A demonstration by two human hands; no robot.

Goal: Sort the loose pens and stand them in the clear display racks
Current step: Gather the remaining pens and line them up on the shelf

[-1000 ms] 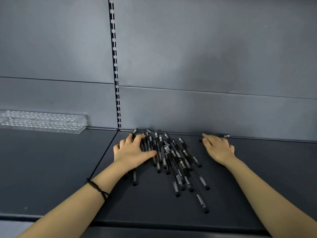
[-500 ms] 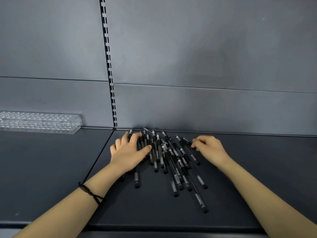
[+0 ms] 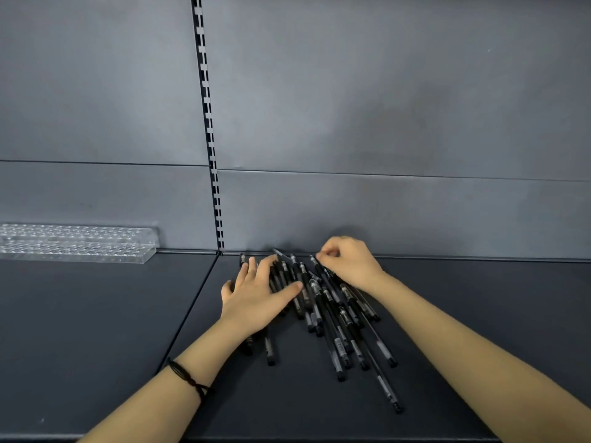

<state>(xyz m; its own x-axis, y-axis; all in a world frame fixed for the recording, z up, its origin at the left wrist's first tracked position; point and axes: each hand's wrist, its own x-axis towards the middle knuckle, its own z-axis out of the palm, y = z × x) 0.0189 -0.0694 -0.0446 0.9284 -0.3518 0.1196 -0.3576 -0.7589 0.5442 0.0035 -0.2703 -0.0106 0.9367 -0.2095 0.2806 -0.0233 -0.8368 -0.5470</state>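
Several black pens lie in a loose pile on the dark shelf, fanned out toward me. My left hand lies flat on the pile's left side, fingers straight and spread over the pens. My right hand is at the pile's far right end near the back wall, fingers curled and pinching the tip of one pen. A clear display rack with many small holes stands empty at the back left of the shelf.
A grey back panel with a slotted upright rises behind the shelf. A seam divides the left shelf board from the right one. A black cord bracelet is on my left wrist.
My right hand has slid left from the bare shelf to the pile and curled its fingers round a pen end. My left hand has stayed flat on the pens.
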